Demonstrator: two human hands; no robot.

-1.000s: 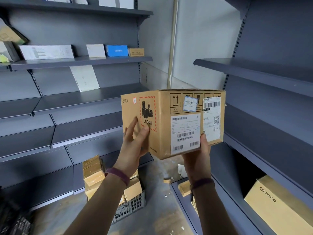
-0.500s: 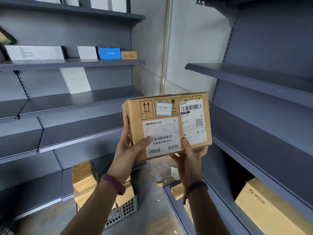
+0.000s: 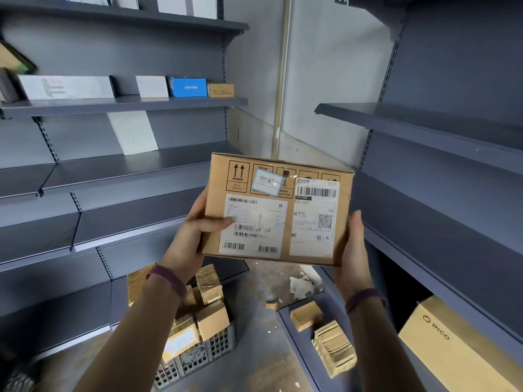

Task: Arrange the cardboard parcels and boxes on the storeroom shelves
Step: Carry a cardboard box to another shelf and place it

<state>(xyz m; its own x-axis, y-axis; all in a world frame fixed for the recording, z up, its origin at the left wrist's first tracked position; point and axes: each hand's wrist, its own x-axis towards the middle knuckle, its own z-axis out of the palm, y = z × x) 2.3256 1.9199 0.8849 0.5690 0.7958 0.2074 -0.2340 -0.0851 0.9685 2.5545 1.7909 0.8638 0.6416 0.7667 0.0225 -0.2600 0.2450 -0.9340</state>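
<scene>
Shelving of dark grey steel flanks the brown cardboard box with white shipping labels, held in mid-air between the racks, long axis left to right and dipping rightward, labelled face to the camera, arrows up. The left hand clamps its left end, thumb across a label. The right hand, under the bottom edge earlier, now grips the right end, fingers seemingly wrapped behind.
</scene>
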